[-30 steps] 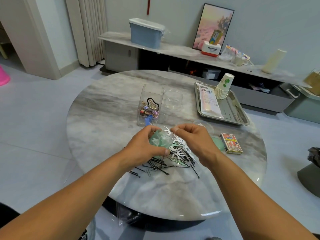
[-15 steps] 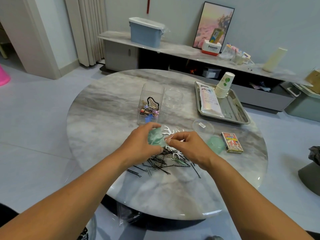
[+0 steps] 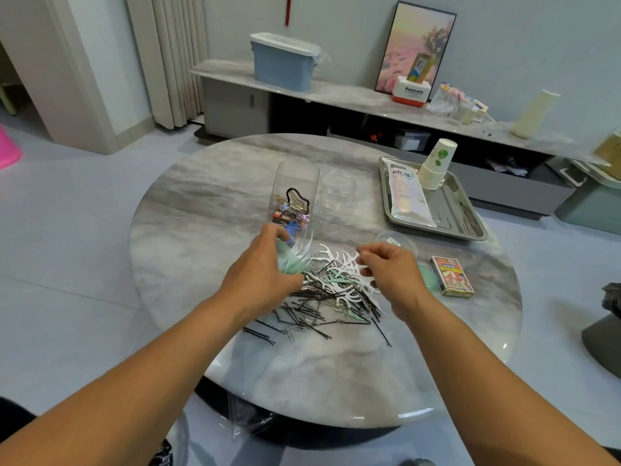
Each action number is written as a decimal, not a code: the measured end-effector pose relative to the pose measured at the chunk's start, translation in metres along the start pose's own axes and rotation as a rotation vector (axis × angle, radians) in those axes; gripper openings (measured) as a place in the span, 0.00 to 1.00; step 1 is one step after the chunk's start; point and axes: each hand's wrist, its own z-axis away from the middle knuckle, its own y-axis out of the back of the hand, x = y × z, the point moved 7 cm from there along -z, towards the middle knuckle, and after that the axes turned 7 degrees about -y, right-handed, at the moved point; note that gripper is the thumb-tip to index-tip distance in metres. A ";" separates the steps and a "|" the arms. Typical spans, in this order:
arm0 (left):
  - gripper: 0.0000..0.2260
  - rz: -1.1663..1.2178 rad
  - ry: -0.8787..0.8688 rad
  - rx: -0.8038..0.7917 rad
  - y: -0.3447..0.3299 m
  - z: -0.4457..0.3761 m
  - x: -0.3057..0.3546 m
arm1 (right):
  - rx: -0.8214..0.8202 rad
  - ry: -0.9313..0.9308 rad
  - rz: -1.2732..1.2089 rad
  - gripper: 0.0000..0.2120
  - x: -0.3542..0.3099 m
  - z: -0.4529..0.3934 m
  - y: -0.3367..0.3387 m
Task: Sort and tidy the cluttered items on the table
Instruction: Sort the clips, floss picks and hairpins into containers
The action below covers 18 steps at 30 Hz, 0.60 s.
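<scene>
Round marble worktop (image 3: pixel 201 230), frame centre; left hand (image 3: pixel 260 275) gripped a bunch of mint floss picks (image 3: pixel 292 262); right hand (image 3: pixel 391 269), fingers curled, grip contents unclear, above the mixed pile (image 3: pixel 329 297); sorting underway; next, likely another pick.

Green lid (image 3: pixel 427 278) mostly behind right hand (image 3: pixel 391 274), pile's far edge under left hand (image 3: pixel 260 277), box print illegible.

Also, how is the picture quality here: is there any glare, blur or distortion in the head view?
Head view: soft, even light with weak shadows; glare streaks along the near rim of the table; wide-angle bending curves the shelf and stretches the forearms; the left hand and its mint floss picks look slightly motion-blurred.
</scene>
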 end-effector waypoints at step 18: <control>0.36 -0.390 0.219 -0.023 0.037 -0.030 -0.063 | -0.004 -0.024 0.636 0.07 0.026 -0.046 -0.004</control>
